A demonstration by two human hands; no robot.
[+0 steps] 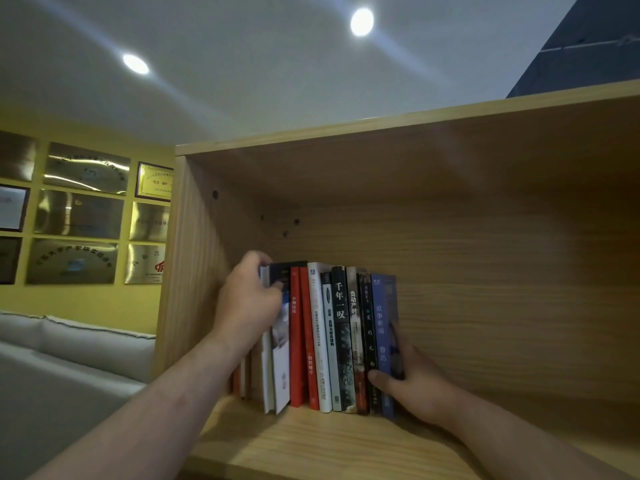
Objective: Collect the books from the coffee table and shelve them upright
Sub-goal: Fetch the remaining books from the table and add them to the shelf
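Observation:
A row of several books [332,337] stands upright on a light wooden shelf [311,441], near the shelf's left wall. My left hand [247,306] grips the top of a dark-and-white book [281,362] at the left end of the row. My right hand [412,379] presses flat against the blue book [382,327] at the right end, thumb across the spines. A few thinner books further left are mostly hidden behind my left forearm.
The shelf compartment stretches wide and bare to the right of the row [519,323]. Left of the bookcase are a yellow wall with framed plaques [79,213] and a light grey sofa [69,344]. Ceiling lights [362,21] glare above.

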